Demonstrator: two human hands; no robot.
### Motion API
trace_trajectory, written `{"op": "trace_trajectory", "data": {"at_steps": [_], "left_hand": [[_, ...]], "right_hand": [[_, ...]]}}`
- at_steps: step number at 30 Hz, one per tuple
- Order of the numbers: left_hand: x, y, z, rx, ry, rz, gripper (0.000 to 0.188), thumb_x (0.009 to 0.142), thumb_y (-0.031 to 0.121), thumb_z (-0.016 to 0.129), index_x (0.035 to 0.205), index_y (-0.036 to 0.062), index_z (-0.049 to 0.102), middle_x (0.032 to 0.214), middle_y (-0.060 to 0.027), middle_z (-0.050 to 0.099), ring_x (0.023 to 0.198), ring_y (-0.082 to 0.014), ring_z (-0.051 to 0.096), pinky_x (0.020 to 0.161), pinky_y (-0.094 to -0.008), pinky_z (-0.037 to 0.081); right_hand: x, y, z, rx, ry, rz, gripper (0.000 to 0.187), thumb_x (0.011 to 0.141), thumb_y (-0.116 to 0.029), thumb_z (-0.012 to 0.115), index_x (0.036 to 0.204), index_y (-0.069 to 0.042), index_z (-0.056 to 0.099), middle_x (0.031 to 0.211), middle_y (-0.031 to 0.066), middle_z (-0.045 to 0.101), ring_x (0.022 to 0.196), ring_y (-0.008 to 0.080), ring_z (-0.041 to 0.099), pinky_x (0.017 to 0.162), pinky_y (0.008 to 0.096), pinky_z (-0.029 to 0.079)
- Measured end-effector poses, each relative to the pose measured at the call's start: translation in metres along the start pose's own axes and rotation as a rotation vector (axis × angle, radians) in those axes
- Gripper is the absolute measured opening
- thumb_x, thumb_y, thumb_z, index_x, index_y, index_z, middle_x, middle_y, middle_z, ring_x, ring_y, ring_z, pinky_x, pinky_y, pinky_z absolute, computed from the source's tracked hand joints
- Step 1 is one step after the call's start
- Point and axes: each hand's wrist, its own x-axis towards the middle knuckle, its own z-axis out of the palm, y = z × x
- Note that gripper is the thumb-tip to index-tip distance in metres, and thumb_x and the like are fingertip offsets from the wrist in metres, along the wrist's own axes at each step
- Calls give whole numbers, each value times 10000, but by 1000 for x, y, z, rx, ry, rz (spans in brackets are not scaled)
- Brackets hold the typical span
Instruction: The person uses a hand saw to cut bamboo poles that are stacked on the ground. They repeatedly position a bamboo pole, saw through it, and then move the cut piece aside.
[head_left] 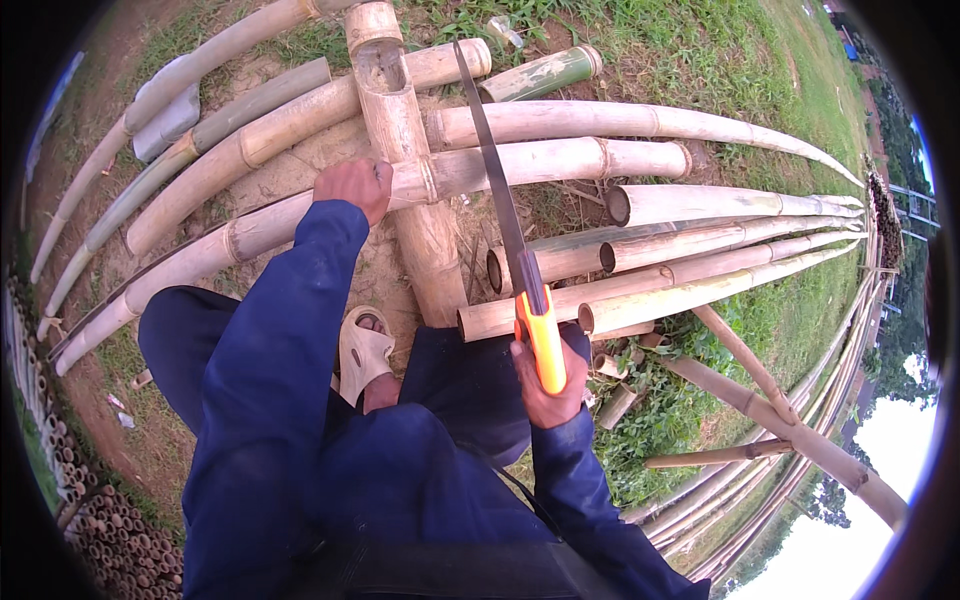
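My right hand (552, 385) is wrapped round the orange and yellow handle of a hand saw (503, 195). Its long dark blade points away from me and crosses over a pale bamboo pole (545, 160); whether the teeth touch the pole I cannot tell. Left of the blade, my left hand (355, 188) is closed on that same pole, its fingers partly hidden. The pole lies across a thick upright-running bamboo piece (432, 255), next to a joint there. This crosspiece has an open notch cut into its far end.
Several bamboo poles (690, 120) fan out to the right, and others (245, 150) curve off to the left. A short green bamboo piece (545, 72) lies on the grass. A bamboo frame (780, 430) stands at right. Cut bamboo ends (115, 530) are stacked at lower left. My sandalled foot (368, 355) is below.
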Motion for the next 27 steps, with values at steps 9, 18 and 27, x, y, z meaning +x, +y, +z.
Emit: {"op": "trace_trajectory", "data": {"at_steps": [9,18,27], "left_hand": [[7,13,-18,-13,-51,-89,546,999,409,423,886,-12,753,928,-284,723,891,-447,709,866,-517,544],[1,8,-23,40,-60,-97,546,1003,422,417,947,-9,748,1003,-277,724,971,-442,701,913,-528,529],[9,6,-21,5,-66,-38,544,1005,409,412,925,-10,751,982,-275,725,931,-447,704,904,-533,534]], "right_hand": [[34,2,-3,7,-39,86,156,956,-59,692,1065,52,696,713,25,632,631,73,525,602,261,466],[-99,-2,-58,-257,-59,-47,229,885,-7,725,1111,27,717,741,124,677,635,187,682,622,312,525],[-14,11,-20,-8,-41,2,104,936,-52,711,963,41,674,701,86,635,603,122,549,586,318,484]]}}
